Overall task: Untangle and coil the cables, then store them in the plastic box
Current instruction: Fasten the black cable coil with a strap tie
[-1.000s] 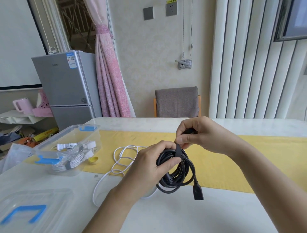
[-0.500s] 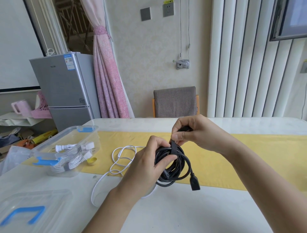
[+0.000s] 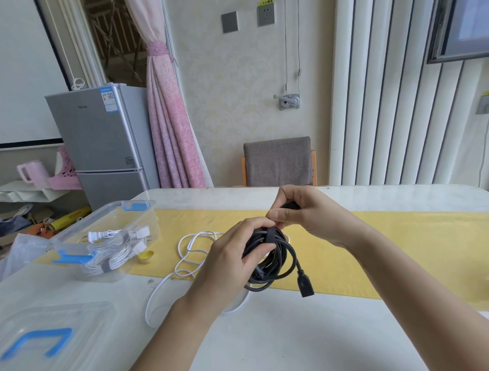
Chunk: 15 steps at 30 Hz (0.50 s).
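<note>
Head view: black cable coil (image 3: 275, 264) gripped in left hand (image 3: 227, 254), strap (image 3: 270, 234) pinched by right hand (image 3: 304, 214) just above; plastic box (image 3: 113, 217) at frame left.

Yellow sticker (image 3: 265, 2) above wall socket (image 3: 266, 14): dark Chinese characters, cut by top edge, look like 小心触电, not certain.
Fridge (image 3: 105, 137): blue-and-white energy label (image 3: 108, 99) at top corner of upper door, print too small to read.
Brand wordmark (image 3: 82, 107) on upper door: faint, illegible.
Small printed sticker (image 3: 130, 161) at lower right of upper door: unreadable.
Yellow roll (image 3: 70, 217) on floor: red print, illegible.
</note>
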Motion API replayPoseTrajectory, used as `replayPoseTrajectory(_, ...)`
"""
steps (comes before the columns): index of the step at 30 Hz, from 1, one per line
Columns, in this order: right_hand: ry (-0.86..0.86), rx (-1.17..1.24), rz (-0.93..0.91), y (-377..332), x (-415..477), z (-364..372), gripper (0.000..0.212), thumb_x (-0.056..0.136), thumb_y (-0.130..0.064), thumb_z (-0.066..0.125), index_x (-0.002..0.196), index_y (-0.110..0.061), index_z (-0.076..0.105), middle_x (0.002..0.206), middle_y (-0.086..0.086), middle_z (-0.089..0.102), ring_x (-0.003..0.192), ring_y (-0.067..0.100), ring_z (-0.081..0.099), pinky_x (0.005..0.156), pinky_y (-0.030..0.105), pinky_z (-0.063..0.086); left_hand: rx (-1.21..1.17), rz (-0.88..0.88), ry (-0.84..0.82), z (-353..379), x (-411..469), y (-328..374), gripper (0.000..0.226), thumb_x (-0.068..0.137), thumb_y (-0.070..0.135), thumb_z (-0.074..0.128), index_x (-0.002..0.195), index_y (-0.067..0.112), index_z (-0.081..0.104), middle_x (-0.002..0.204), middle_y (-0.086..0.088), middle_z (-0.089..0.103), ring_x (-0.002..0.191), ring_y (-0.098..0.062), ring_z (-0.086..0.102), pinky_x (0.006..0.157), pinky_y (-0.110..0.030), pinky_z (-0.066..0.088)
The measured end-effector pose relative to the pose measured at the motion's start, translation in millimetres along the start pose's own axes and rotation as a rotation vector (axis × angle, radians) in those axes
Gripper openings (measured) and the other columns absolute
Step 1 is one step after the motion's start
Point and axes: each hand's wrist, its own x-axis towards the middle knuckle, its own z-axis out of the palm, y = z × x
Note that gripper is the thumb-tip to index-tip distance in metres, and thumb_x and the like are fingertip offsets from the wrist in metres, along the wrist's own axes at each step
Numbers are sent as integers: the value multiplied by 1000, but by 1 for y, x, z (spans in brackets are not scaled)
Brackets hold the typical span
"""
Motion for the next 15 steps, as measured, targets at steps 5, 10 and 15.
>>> replayPoseTrajectory(5, 10, 0, -3, 1, 0, 1, 9, 88, -2, 62, 80, -1, 58, 73, 6, 66, 66, 10, 64, 65, 18, 50, -1, 22, 6, -1, 2, -1, 25, 87, 25, 63, 112, 23, 58, 101, 9, 66, 93, 5, 59, 84, -7, 42)
replayPoseTrajectory(10, 17, -56, -32, 1, 1, 2, 10, 88, -1, 63, 79, -2, 58, 71, 3, 66, 66, 11, 64, 66, 21, 50, 9, 31, 17, 0, 1, -1, 24, 88, 25, 62, 111, 23, 58, 101, 9, 65, 93, 4, 59, 84, -9, 43)
replayPoseTrajectory(15, 25, 11, -72, -3, 1, 3, 11, 82, 3, 68, 76, -2, 59, 69, 8, 66, 63, 14, 63, 62, 21, 50, 26, 84, 59, 0, 0, 2, 21, 89, 24, 62, 109, 19, 58, 98, 7, 65, 92, -1, 60, 83, -13, 45)
